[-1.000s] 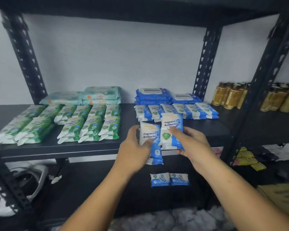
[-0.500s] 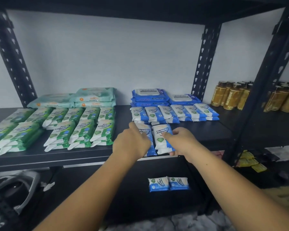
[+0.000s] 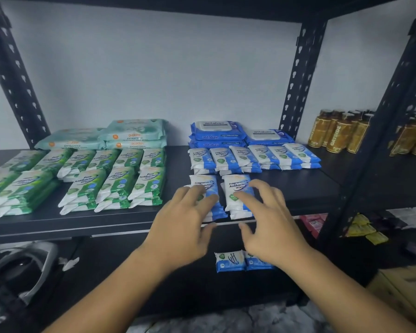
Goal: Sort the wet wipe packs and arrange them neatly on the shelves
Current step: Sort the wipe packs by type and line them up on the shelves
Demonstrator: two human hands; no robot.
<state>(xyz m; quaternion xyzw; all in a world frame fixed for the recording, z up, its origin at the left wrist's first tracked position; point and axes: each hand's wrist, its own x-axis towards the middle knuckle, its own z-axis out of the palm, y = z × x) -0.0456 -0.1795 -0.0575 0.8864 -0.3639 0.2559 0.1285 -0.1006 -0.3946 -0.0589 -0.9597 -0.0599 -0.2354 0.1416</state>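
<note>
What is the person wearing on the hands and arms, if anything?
Nothing that shows. The left hand and the right hand are bare, without gloves, rings or a watch. The left forearm and the right forearm are bare too, down to the picture's edge; no sleeve is in view.

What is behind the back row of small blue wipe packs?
Two stacks of larger blue antabax packs, left one taller. The small packs cover their bases, hiding the count.

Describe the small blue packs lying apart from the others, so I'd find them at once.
Start at the black shelf loaded with rows of wipe packs. On the lower shelf beneath it, just under the right hand, two small blue packs lie side by side. They alone have no row around them.
</note>
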